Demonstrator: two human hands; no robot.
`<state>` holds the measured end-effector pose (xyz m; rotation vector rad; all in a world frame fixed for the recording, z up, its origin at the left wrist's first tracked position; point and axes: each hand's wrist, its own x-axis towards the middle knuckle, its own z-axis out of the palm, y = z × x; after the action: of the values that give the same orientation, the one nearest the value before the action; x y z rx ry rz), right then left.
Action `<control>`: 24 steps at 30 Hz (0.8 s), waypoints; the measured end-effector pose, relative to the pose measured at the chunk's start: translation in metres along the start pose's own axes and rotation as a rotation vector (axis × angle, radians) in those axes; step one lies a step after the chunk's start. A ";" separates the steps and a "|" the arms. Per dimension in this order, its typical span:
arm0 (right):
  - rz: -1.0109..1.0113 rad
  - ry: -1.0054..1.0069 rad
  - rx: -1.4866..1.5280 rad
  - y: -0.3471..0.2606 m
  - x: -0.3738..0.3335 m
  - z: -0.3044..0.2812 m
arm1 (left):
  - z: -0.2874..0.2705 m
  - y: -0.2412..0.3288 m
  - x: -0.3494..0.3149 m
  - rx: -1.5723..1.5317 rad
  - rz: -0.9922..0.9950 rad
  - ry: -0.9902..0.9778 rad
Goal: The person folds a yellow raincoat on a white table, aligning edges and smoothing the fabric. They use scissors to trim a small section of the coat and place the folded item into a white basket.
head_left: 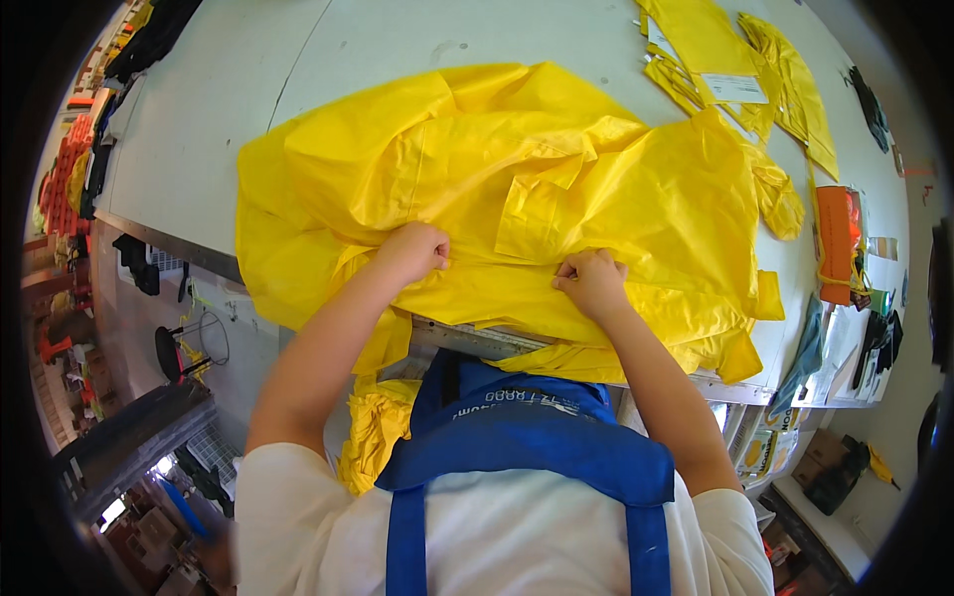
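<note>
A large, shiny yellow raincoat (467, 169) lies spread and wrinkled across the table, its near edge hanging over the front. A flapped pocket (537, 204) shows near its middle. My left hand (417, 250) is closed, pinching the raincoat's fabric left of centre. To its right, my right hand (593, 283) also has its fingers curled together on the cloth, below the pocket. Between the two hands runs a fold of the fabric. The exact bit of cloth in each pinch is hidden by the fingers.
The pale table (358, 50) extends behind the raincoat. More folded yellow garments (696, 40) with paper labels lie at the far right. An orange box (833, 243) stands near the right edge. Crumpled yellow fabric (378, 432) hangs below the table's front, beside my blue apron (527, 447).
</note>
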<state>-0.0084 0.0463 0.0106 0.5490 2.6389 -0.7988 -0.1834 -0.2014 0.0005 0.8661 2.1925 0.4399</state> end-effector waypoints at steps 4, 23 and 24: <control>-0.037 0.040 -0.062 0.001 0.000 0.008 | -0.005 0.008 -0.005 0.093 -0.011 0.027; -1.143 0.200 0.270 -0.202 0.004 0.008 | -0.034 -0.004 -0.162 -0.847 -0.081 0.450; -1.178 0.137 0.298 -0.205 0.007 0.014 | -0.034 -0.012 -0.165 -0.973 -0.094 0.431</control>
<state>-0.1037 -0.1175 0.0906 -1.0568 2.8218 -1.4772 -0.1301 -0.3264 0.1004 0.1273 1.9724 1.5781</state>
